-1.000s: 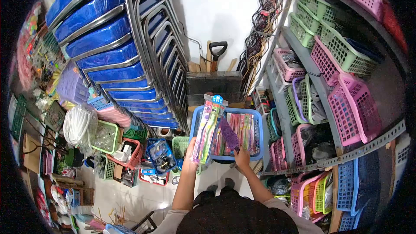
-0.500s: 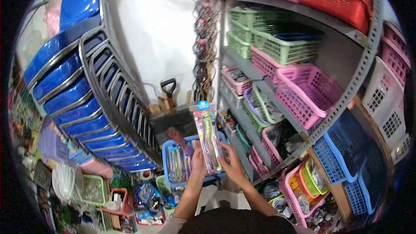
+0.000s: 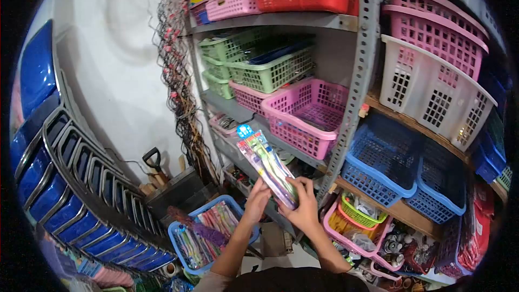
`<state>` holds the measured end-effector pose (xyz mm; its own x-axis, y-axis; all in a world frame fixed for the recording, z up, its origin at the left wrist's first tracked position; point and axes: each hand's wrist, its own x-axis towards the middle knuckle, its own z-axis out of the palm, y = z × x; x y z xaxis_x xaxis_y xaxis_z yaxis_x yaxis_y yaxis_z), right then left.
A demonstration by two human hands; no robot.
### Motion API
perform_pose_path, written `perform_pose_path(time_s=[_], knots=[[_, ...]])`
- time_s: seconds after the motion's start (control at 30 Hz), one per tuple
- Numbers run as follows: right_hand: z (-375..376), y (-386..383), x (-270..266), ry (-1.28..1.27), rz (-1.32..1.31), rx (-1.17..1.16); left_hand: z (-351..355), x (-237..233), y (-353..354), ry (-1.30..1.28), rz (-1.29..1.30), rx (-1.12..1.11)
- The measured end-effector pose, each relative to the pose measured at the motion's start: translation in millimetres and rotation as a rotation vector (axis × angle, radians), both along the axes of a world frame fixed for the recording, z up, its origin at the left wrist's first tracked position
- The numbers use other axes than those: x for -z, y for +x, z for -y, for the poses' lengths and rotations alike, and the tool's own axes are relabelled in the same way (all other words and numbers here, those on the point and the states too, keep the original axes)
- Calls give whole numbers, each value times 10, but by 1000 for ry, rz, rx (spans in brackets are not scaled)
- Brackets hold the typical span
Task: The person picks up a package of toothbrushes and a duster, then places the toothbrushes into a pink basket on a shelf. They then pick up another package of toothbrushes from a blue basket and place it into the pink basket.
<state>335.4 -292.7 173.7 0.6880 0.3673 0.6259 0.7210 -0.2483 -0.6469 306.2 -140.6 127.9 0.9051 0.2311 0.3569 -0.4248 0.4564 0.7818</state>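
Observation:
A long clear package of toothbrushes with a blue top tab is held tilted in the middle of the head view. My left hand is closed on its lower left edge. On the lower right end, my right hand grips the same package, thumb and fingers round its edge. Below and left of my hands stands a blue basket holding several similar packages, with a purple fluffy item lying across them.
Stacked blue chairs fill the left side. A metal shelf bears pink, green and red baskets. Blue baskets and a white basket stand at the right. Dark twisted strands hang along the wall.
The view has turned right, so the shelf, chairs and blue basket appear farther left. The package stays in both hands, now away from above the basket and tilted more to the left.

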Motion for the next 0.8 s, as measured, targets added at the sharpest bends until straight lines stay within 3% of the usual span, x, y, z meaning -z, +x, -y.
perform_pose_path(time_s=[0.2, 0.23, 0.3, 0.37, 0.43, 0.47, 0.53, 0.63, 0.67, 0.8], knots=[[339, 335, -464, -10, 103, 200, -59, -472, 752, 456, 108, -109], [375, 358, -581, 5, 98, 227, -121, -486, 978, 549, 140, -161], [428, 455, -765, -44, 161, 272, -214, -604, 1383, 956, 318, -469], [475, 524, -912, -89, 153, 286, -200, -766, 1620, 964, 224, -299], [495, 607, -989, -88, 170, 291, -138, -915, 1703, 1152, 226, -226], [504, 635, -1020, -108, 162, 273, -100, -954, 1707, 1152, 228, -225], [521, 698, -1046, -119, 143, 235, 29, -1117, 1558, 1427, 312, -304], [530, 757, -1119, -133, 102, 182, 112, -1117, 1502, 1431, 387, -448], [524, 760, -1136, -123, 95, 170, 93, -1023, 1540, 1427, 536, -646], [507, 824, -1139, -142, 94, 196, -64, -941, 1320, 1527, 451, -663]])
